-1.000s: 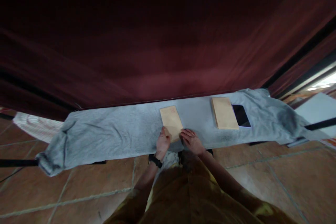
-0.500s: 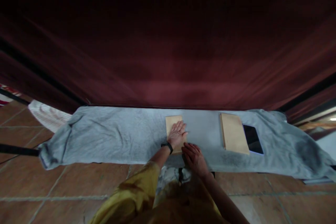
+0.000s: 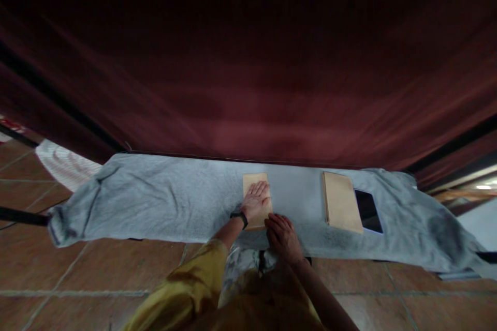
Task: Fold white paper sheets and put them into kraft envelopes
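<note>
A narrow tan piece of brown paper (image 3: 253,178) lies lengthwise away from me on the grey cloth, its layers too small to make out. My left hand (image 3: 255,200), with a dark band at the wrist, rests flat on its middle, fingers stretched and slightly spread. At the paper's lower right corner, my right hand (image 3: 284,235) lies palm down with fingers extended, their tips at the edge. Farther right sits a stack of similar brown paper pieces (image 3: 341,201). Beside that stack is a phone (image 3: 368,211) with a dark screen.
The grey cloth (image 3: 155,196) covers a long, low surface and has wrinkles on the left. Dark red fabric (image 3: 248,114) hangs like a wall behind it. Dark poles (image 3: 23,215) stand at the sides. Terracotta tiles (image 3: 116,269) form the floor.
My left hand has shifted slightly left over the paper. The right hand stays at the lower corner. The whole view has turned a little.
</note>
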Tool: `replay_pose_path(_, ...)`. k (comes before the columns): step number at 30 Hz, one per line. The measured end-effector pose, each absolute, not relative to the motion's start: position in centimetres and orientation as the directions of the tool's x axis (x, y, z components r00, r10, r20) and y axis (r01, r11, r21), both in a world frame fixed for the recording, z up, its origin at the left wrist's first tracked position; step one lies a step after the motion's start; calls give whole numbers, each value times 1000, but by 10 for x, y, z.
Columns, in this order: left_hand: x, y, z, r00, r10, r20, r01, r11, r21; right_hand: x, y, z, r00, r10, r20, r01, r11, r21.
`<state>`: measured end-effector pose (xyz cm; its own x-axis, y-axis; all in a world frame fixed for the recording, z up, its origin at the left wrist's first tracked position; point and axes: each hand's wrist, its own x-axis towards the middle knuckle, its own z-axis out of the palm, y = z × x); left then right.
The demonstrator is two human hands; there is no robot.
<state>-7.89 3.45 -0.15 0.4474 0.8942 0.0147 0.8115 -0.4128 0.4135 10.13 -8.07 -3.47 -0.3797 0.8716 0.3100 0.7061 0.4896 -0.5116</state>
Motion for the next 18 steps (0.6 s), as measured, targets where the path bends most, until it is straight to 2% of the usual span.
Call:
replay_pose_path(5, -93, -18, -23, 547, 832, 93, 771, -544, 331, 101, -80, -37, -372, 865, 336, 715, 498, -491)
replay_pose_path(9, -111, -56, -30, 563, 814, 144, 721, -569, 396, 102, -76, -36, -359, 885, 299, 736, 465, -493)
replay_pose_path(14, -114, -72, -31, 399, 893, 208, 732, -447, 515, 97, -62, -29, -322, 922, 214, 800, 386, -460)
replay_pose_path(18, -102, -73, -35, 280, 924, 259, 766, -378, 521, 88, -59, -23, -246, 943, 224, 858, 319, -403)
